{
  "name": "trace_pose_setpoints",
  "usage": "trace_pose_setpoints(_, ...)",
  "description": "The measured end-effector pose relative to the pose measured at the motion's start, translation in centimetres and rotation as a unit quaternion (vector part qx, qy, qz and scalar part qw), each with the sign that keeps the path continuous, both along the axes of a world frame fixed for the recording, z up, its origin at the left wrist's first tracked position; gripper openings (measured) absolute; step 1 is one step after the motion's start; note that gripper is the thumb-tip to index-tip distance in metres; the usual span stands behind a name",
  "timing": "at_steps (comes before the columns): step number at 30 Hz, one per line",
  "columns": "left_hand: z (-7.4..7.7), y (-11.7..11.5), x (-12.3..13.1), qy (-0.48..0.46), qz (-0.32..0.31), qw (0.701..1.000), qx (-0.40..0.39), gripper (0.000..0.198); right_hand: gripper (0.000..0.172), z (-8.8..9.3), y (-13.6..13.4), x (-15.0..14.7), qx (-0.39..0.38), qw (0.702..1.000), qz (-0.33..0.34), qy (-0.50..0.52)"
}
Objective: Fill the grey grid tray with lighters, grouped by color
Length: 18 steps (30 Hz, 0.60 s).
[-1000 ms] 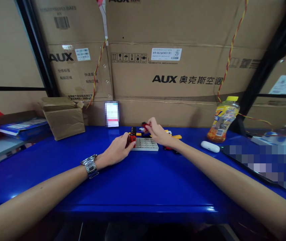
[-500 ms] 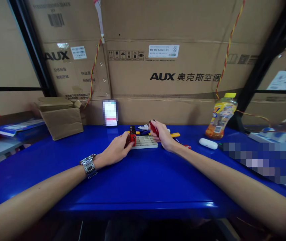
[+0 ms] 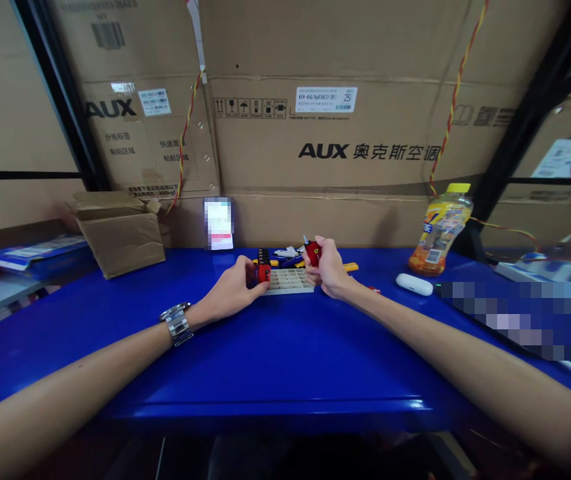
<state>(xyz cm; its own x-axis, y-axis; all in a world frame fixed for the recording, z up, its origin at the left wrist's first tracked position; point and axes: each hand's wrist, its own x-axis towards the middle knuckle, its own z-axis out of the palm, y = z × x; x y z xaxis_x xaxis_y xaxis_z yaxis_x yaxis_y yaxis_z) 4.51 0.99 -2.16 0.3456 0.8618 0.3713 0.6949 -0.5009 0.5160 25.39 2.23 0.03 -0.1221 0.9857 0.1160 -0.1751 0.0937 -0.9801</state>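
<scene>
My left hand (image 3: 238, 287) grips a small red block (image 3: 264, 273) between thumb and fingers, at the left end of a white gridded tray (image 3: 290, 281). A black slotted row (image 3: 263, 256) rises just behind the block; whether the two are joined I cannot tell. My right hand (image 3: 329, 267) is closed round a small red handheld object (image 3: 314, 252) above the tray's right end. A thin pale-blue point sticks up from its top; its exact kind is unclear. Behind the tray lie several small white, blue and yellow pieces (image 3: 289, 255), partly hidden by my right hand.
At the back stand a lit phone (image 3: 219, 223) and an open cardboard box (image 3: 120, 233). To the right are a drink bottle (image 3: 438, 230), a white earbud case (image 3: 414, 284) and a blurred-out dark object (image 3: 510, 320). Large cartons (image 3: 265, 160) wall off the blue table's (image 3: 275, 353) rear.
My right hand has turned and shifted slightly right, and the pale-blue point now shows on its red object. My left hand stays on the red block, its fingers slightly more raised.
</scene>
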Motion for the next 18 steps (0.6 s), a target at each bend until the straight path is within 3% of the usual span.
trace_pose_setpoints(3,-0.3,1.1,-0.2,-0.035,-0.038,0.998,-0.028,0.068,0.042,0.0,0.2,0.1,-0.001,1.0,0.027,-0.013)
trace_pose_setpoints(8,-0.6,2.0,-0.4,-0.015,-0.112,0.992,-0.063,0.084,0.037,-0.4,0.5,0.4,0.051,0.987,0.115,-0.098)
trace_pose_setpoints(12,-0.2,1.4,-0.3,-0.018,-0.12,0.99,-0.069,0.091,0.023,-0.7,0.7,0.5,0.187,0.963,0.079,-0.176)
trace_pose_setpoints(15,0.2,0.8,-0.2,-0.004,-0.124,0.989,-0.077,0.096,0.024,-0.8,1.0,0.5,0.284,0.927,0.044,-0.242)
trace_pose_setpoints(18,0.3,0.5,-0.1,0.006,-0.126,0.989,-0.075,0.098,0.027,-1.2,1.6,0.6,0.317,0.906,0.037,-0.276)
